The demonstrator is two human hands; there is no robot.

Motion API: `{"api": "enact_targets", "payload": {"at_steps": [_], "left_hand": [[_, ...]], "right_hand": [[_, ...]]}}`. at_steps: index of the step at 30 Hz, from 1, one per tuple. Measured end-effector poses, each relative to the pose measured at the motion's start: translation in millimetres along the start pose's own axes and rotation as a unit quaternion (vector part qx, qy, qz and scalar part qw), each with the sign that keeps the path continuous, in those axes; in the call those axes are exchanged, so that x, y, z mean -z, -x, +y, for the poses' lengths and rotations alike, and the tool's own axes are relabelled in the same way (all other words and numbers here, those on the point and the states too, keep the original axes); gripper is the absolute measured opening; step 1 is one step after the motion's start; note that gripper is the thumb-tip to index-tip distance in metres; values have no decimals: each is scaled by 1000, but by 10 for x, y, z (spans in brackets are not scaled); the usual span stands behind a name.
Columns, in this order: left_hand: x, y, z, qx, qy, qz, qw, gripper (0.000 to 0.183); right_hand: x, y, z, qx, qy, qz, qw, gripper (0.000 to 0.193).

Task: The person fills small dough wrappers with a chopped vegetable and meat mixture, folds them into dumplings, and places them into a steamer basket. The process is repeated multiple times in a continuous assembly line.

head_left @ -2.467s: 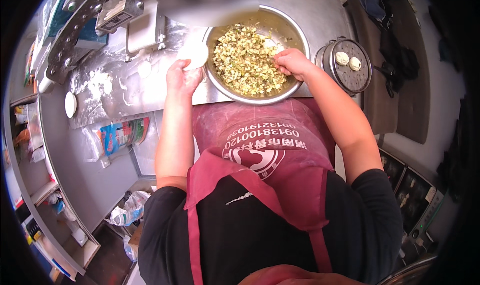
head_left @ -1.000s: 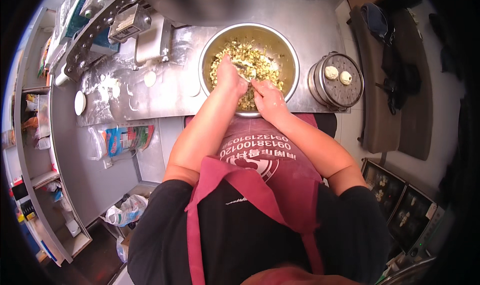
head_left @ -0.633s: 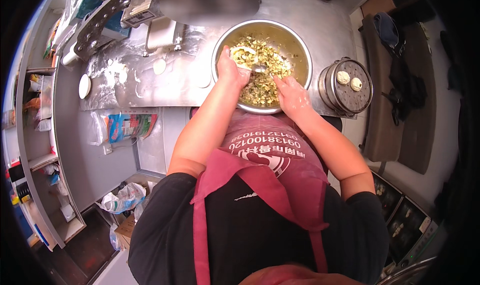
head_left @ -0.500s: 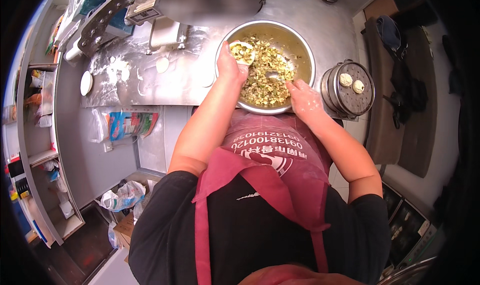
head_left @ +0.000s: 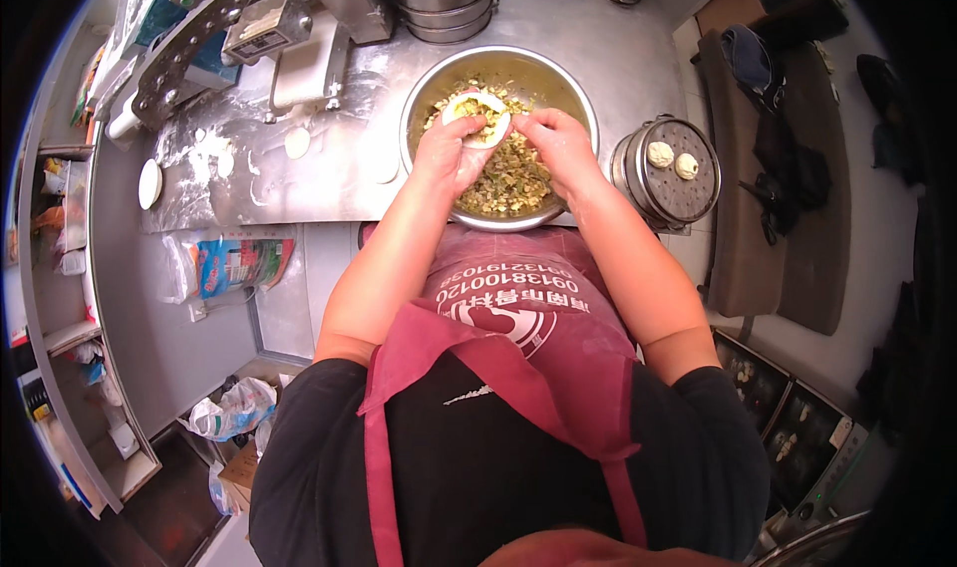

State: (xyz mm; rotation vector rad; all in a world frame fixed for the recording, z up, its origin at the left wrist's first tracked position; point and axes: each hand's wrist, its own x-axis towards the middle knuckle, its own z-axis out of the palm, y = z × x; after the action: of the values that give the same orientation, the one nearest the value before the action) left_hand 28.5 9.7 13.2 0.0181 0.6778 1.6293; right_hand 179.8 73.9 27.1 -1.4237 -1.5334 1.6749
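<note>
Round dough wrapper (head_left: pixel 489 141) above steel bowl (head_left: pixel 560 87)

On my head view, the left hand (head_left: pixel 445 155) cups it near the front edge of the counter (head_left: pixel 334 190), thumb against the filling (head_left: pixel 467 108). The right hand (head_left: pixel 561 150) sits just right, fingertips at its rim; whether they pinch, I can't tell. No long axis.

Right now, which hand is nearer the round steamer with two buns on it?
Right. The right hand is over the bowl's right side, left of the steamer; the left hand, holding the wrapper, is farther left over the bowl.
</note>
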Motion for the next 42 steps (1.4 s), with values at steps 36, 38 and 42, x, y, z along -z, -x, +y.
{"api": "enact_targets", "payload": {"at_steps": [36,38,42], "left_hand": [[-191,212,185,100,-274,-148,945,55],[-228,239,203,96,-200,-139,965,50],[-245,331,68,84,-92,-37,991,37]], "right_hand": [[134,149,-85,40,-165,-117,979,13],[156,127,-56,16,-190,-119,974,13],[73,190,-6,156,-48,-13,987,16]]}}
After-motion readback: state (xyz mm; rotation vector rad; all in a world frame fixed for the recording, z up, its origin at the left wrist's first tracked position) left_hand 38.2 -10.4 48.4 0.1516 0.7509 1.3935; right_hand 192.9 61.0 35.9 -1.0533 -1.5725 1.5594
